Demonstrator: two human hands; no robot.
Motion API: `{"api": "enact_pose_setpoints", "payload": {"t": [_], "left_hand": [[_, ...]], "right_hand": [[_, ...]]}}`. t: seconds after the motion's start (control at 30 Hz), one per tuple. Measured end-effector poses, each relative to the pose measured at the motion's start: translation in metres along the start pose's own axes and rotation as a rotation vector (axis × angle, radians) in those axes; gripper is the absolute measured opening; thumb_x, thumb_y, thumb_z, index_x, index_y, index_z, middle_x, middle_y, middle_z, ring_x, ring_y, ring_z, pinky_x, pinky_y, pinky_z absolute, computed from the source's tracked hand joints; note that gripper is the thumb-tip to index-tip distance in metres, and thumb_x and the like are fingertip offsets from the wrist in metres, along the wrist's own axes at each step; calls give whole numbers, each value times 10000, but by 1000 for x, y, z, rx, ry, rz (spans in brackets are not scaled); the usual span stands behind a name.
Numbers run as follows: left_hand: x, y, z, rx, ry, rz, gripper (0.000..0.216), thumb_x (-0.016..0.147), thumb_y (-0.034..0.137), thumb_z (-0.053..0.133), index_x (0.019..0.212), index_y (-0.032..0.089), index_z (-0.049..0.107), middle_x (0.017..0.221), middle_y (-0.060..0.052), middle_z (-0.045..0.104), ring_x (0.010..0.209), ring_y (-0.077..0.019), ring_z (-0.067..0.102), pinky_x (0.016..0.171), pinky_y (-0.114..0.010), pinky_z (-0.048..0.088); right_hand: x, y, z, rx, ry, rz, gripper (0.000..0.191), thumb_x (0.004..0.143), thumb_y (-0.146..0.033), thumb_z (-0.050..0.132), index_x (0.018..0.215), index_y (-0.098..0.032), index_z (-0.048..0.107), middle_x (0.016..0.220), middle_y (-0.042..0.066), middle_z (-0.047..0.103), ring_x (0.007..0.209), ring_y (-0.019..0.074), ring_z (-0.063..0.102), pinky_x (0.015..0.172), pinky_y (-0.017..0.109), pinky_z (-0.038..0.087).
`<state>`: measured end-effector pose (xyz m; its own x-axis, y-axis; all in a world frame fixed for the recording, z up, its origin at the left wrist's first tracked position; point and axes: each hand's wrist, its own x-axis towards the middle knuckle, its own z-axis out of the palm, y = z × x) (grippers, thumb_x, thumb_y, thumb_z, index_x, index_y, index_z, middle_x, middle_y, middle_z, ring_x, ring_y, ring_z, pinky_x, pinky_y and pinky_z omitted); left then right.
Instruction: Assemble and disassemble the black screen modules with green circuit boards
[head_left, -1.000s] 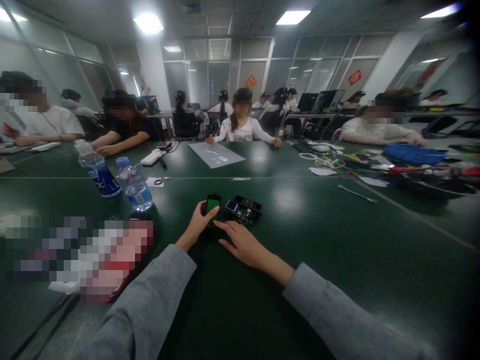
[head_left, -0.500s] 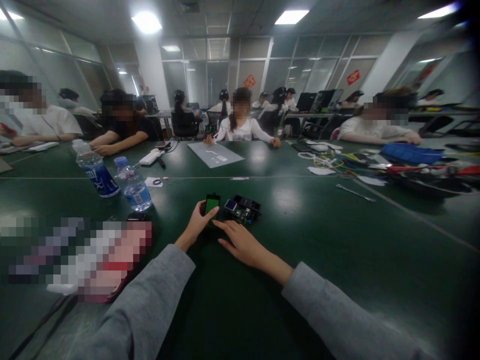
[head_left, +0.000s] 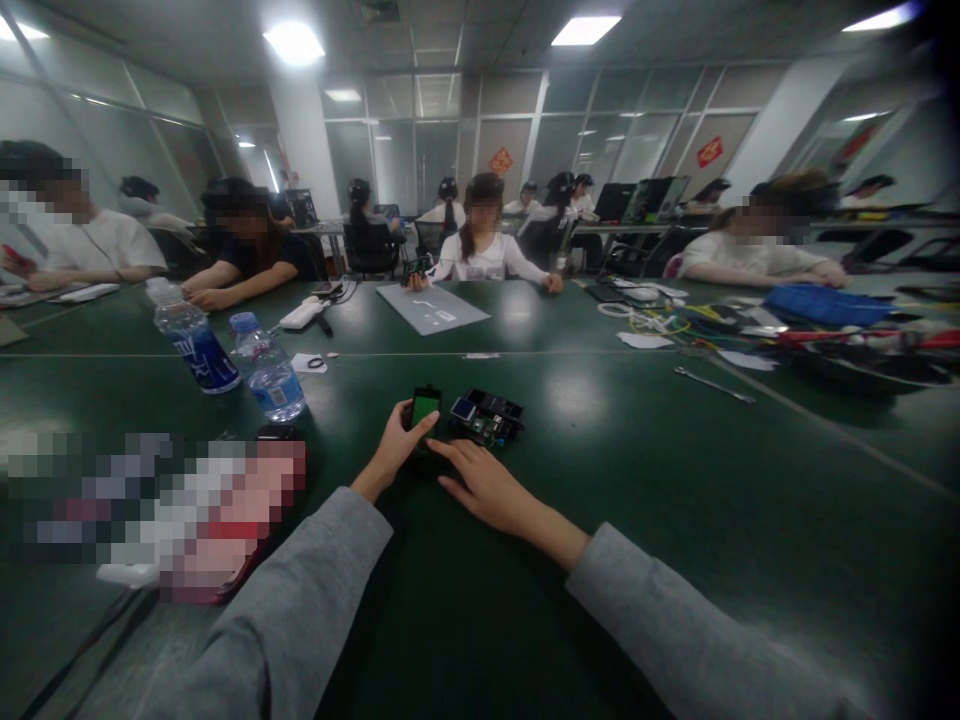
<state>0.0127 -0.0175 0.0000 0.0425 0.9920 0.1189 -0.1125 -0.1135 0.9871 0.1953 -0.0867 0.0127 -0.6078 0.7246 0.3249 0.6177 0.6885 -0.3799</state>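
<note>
My left hand (head_left: 391, 450) is wrapped round a small black device with a green screen (head_left: 424, 407), held upright on the dark green table (head_left: 600, 480); my thumb lies across its front. My right hand (head_left: 486, 487) rests flat on the table just right of it, fingers stretched out, the forefinger reaching toward the device's base. A small black electronics board with a little blue display (head_left: 487, 415) sits directly beyond my right hand, apart from it. Both arms wear grey sleeves.
Two water bottles (head_left: 262, 370) stand at the left, a blurred object lies near my left elbow. A grey mat (head_left: 433, 307) lies at the far side, cables, tools and a blue tray (head_left: 825, 305) at the right. Several people sit round the table.
</note>
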Motion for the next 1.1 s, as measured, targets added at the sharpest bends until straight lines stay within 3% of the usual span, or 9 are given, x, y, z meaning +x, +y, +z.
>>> {"api": "enact_pose_setpoints", "payload": {"t": [0.67,1.1], "left_hand": [[-4,5,1,7,24,-23,561,710,415,758,1138,151,510,1158,-135,624,1065,-235,611,959,-412,467],[0,0,0,81,130,55,573,751,390,730,1214,177,470,1253,-136,576,1167,-234,559,1021,-404,425]], "right_hand": [[0,0,-1,-5,-1,12,547,951,-306,488,1459,-271,287,1296,84,506,1174,239,488,991,466,439],[0,-2,-3,-31,-6,3,584,956,-308,475,1488,-270,236,1307,96,500,1184,240,488,995,461,445]]}}
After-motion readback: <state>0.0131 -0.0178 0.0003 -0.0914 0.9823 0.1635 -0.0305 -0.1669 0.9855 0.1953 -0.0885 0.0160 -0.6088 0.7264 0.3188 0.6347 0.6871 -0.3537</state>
